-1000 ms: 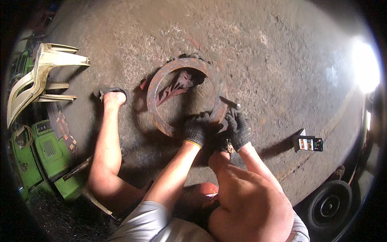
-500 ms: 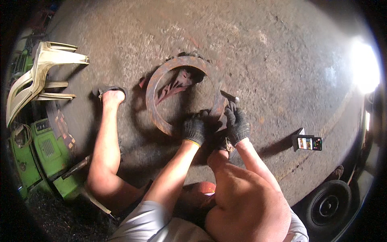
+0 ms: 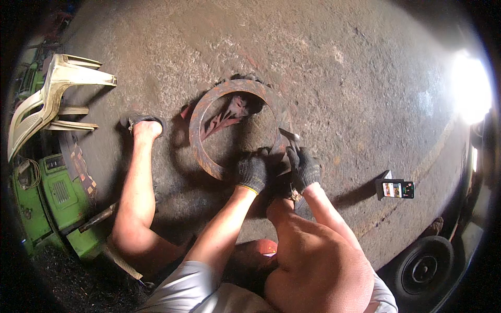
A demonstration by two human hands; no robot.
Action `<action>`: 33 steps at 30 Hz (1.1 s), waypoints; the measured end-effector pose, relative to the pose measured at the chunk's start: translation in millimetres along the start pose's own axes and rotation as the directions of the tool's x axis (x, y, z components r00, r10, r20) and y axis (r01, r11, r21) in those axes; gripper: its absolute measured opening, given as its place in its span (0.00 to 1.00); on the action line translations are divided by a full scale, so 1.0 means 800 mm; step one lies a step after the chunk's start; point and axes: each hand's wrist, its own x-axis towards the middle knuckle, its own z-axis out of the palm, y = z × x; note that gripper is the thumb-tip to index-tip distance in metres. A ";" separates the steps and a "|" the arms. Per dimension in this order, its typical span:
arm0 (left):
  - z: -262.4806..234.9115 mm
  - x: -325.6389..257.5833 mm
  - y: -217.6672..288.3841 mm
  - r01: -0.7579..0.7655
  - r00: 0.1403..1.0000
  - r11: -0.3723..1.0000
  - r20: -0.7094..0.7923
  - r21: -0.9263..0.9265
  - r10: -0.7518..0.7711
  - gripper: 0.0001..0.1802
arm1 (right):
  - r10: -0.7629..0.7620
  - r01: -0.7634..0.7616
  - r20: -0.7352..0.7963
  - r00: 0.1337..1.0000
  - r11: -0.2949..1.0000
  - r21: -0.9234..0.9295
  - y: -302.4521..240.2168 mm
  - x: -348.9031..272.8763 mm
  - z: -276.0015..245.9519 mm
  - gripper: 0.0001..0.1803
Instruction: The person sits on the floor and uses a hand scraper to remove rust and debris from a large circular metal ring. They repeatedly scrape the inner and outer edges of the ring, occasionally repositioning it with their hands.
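Observation:
A large flat rusty metal ring (image 3: 197, 122) lies on the rough floor in front of me, tilted or propped a little. My left hand (image 3: 252, 170), in a dark knit glove, is closed on the ring's near edge. Gloved the same way, my right hand (image 3: 305, 169) is wrapped round a hammer, whose head (image 3: 289, 135) is over the ring's right side. Whether the head touches the metal I cannot tell. Through the opening shows a crumpled reddish cloth (image 3: 223, 119). My right foot, close under the right hand, is mostly hidden.
A cream plastic chair or stool (image 3: 65, 78) lies at the left, above green machinery (image 3: 61, 190). On the right, a phone (image 3: 397, 189) leans on a small stand. Behind it is a black wheel (image 3: 424, 267). My left foot (image 3: 148, 128) rests left of the ring.
The hammer and my right hand have shifted left and slightly nearer, toward the ring. The ring sits slightly lower in the picture, with my left hand still on it.

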 end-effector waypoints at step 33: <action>-0.001 0.002 -0.002 -0.044 0.971 0.995 0.237 0.095 0.020 0.19 | -0.227 0.253 -0.133 0.965 0.936 0.244 -0.001 -0.004 -0.010 0.22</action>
